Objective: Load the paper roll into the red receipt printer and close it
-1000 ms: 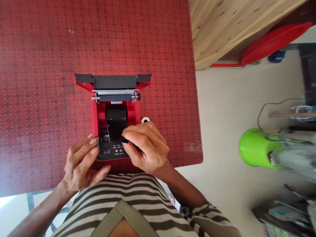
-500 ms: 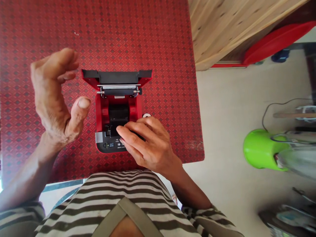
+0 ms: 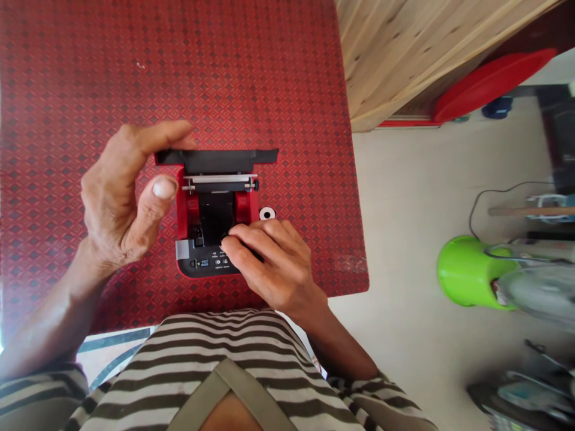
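A small red and black thermal printer [image 3: 182,206] sits on the table with its lid [image 3: 218,160] raised and its inner bay exposed. Behind the lid's upper left edge are the fingers of my left hand [image 3: 128,194]; the thumb stays apart, left of the printer body. That hand is open and seems to touch the lid. My right hand [image 3: 274,257] lies over the printer's front right corner, its bent fingers gripping there and covering part of the button panel [image 3: 211,263]. To the right of the printer, partly behind my right hand, is a white roll with a dark centre [image 3: 267,214].
The red patterned table [image 3: 269,78] ends on the right, near a wooden panel [image 3: 381,54]. On the floor are a bright green bucket [image 3: 465,269] and a trailing cable [image 3: 489,191]. A red round object [image 3: 489,84] stands near the panel.
My left hand has moved right, bringing its fingers behind the lid. The lid has tipped forward a little. My right hand stays at the printer's front right corner.
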A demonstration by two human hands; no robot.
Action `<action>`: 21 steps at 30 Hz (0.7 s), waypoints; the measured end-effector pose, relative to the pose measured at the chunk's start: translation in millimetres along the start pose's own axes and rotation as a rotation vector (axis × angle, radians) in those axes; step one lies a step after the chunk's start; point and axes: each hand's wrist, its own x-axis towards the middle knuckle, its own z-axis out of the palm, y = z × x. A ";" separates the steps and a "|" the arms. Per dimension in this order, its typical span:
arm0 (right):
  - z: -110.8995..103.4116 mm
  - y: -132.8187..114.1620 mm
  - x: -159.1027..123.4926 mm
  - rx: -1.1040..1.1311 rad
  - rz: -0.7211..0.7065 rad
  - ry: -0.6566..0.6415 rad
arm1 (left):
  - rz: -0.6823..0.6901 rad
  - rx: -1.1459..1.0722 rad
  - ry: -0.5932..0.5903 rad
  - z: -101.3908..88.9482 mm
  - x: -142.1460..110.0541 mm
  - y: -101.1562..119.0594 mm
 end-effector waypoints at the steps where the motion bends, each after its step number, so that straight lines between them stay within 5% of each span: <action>1: -0.5 -1.6 -0.4 -0.022 -0.002 0.001 | 0.092 -0.007 -0.033 -1.8 -3.0 -1.4; 5: -2.9 -7.8 -3.2 -0.038 -0.013 -0.008 | 0.314 -0.028 -0.060 -1.9 -20.3 -4.5; 9: -2.9 -10.0 -7.7 -0.052 -0.011 -0.040 | 0.374 0.015 -0.078 5.3 -40.4 -4.4; 21: 0.7 -1.8 -27.3 0.070 0.076 0.198 | 0.493 0.191 -0.104 9.4 -63.1 -9.1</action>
